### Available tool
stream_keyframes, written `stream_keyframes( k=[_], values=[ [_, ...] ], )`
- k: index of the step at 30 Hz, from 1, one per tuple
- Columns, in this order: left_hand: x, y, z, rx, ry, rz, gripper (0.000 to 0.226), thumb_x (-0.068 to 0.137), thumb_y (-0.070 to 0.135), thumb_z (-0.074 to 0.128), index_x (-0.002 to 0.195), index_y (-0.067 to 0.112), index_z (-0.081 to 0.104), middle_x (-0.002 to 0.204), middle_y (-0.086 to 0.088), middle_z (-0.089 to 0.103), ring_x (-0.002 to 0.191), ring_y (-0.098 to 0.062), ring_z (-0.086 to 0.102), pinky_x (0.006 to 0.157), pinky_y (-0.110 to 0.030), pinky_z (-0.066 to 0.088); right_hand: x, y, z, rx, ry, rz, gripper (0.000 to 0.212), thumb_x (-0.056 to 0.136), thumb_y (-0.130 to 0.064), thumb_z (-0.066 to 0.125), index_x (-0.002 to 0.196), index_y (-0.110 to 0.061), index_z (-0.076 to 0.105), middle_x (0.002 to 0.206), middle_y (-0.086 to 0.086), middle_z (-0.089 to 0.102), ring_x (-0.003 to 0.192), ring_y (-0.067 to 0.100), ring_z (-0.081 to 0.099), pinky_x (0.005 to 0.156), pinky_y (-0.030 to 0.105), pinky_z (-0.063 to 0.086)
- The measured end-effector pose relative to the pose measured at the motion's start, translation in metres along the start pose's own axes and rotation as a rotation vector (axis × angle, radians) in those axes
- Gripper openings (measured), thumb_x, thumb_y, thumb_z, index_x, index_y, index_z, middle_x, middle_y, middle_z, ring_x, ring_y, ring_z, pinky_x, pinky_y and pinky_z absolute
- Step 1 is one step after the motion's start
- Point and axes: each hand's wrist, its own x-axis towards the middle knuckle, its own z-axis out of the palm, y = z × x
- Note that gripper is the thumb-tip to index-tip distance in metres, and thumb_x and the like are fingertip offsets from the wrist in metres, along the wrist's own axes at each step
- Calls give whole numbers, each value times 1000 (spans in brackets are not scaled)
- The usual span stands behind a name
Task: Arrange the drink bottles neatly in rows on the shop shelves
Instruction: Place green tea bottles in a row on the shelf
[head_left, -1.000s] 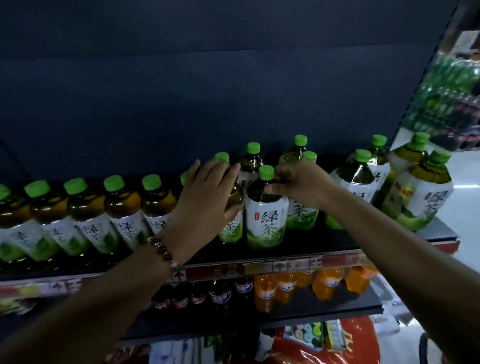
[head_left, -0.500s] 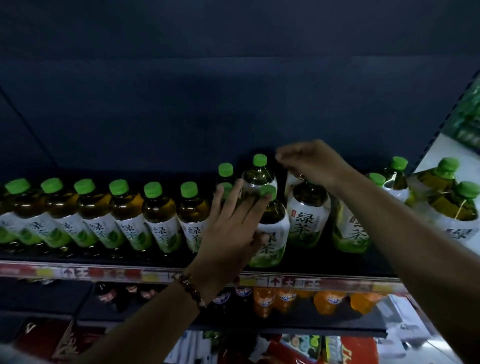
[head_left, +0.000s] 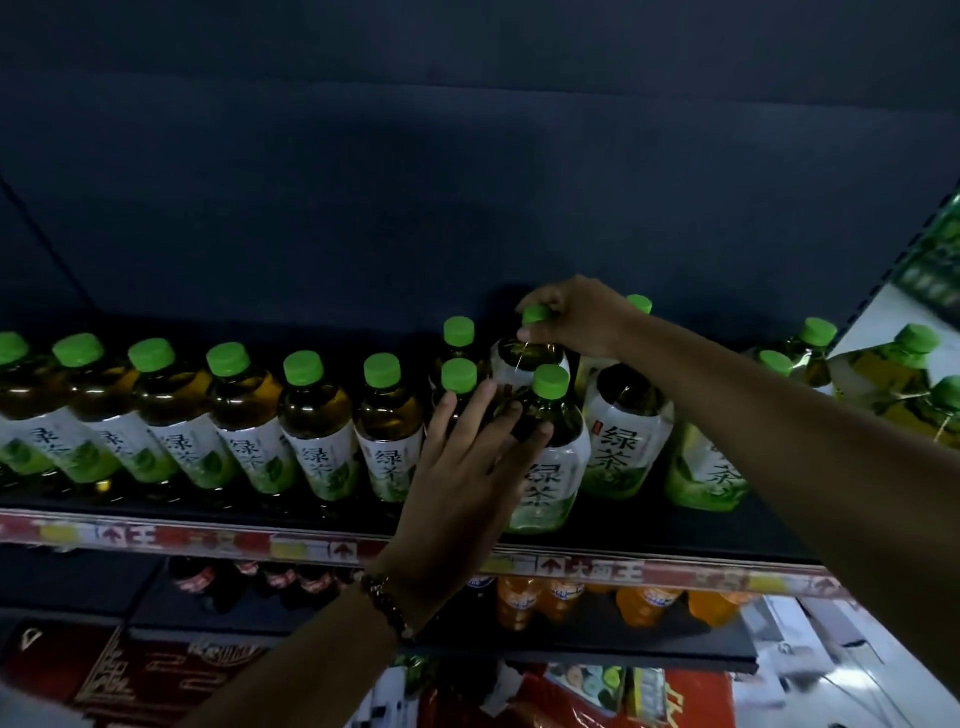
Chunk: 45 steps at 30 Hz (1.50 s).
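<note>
Upper dark shelf board (head_left: 649, 535), front edge faced with a red, white and yellow price strip (head_left: 291, 543). The board runs out of view at left. Open room: a bare stretch of board in front of the bottles at right of centre; dark gaps between the right-hand bottles; tall clear space above all the caps, up to the dark back panel (head_left: 467, 156).

Item 1: clear plastic green-tea bottles with green screw caps and white-and-green labels. Front row at left (head_left: 317, 415): six counted, shoulder to shoulder, with a seventh cap just behind my left hand. Centre and right: looser, staggered front to back; about nine more caps visible, some blurred at the right edge.

Item 2: my left hand (head_left: 467, 467), fingers straight and spread, fingertips lying against the shoulder of the forward centre bottle (head_left: 550, 467); gripping nothing.

Item 3: my right hand (head_left: 576, 317), fingers curled and pinching the green cap of a rear tea bottle (head_left: 524, 358) that stands behind the forward centre bottle.

Item 4: lower shelf: orange soft-drink bottles (head_left: 561, 597), about five; dark cola-type bottles with red labels (head_left: 270, 577), about four, partly hidden.

Item 5: beaded bracelet (head_left: 387, 603) on my left wrist, one.
</note>
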Motion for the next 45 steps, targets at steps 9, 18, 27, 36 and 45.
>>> stream_keyframes(
  k=[9, 18, 27, 36, 45],
  values=[
    [-1, 3, 2, -1, 46, -6, 57, 85, 21, 71, 139, 15, 53, 139, -13, 55, 143, -37, 31, 119, -55, 14, -14, 2, -9, 57, -48, 6, 39, 82, -36, 76, 118, -25, 69, 106, -8, 68, 101, 6, 60, 72, 14, 39],
    [-3, 5, -1, 28, 41, -20, 59, 85, 18, 70, 139, 17, 48, 140, -13, 54, 144, -36, 29, 119, -55, 13, -16, -1, -5, 34, 2, 10, 40, 79, -38, 78, 116, -25, 70, 101, -8, 68, 92, 5, 60, 79, 19, 42],
    [3, 14, -12, 64, -63, -48, 47, 90, 26, 65, 135, 15, 55, 139, -12, 53, 147, -35, 24, 120, -53, 12, -39, 4, -11, 5, -8, -75, 60, 89, -49, 62, 142, -25, 49, 142, 2, 54, 129, 18, 50, 96, 23, 35],
    [56, 26, -27, 128, -172, -68, 83, 81, 48, 72, 147, 12, 38, 148, -10, 44, 132, -28, 41, 106, -43, 35, -86, 52, -24, -96, 101, 114, 59, 89, -48, 62, 141, -22, 47, 128, 6, 62, 112, 24, 61, 91, 36, 51],
    [65, 19, -21, 220, -182, -4, 87, 65, 51, 79, 136, 7, 53, 133, -9, 59, 121, -29, 56, 97, -37, 27, -95, 73, -15, 55, 115, 98, 18, 86, -35, 71, 92, -20, 64, 83, -6, 67, 80, 12, 64, 61, 25, 44]
  ],
)
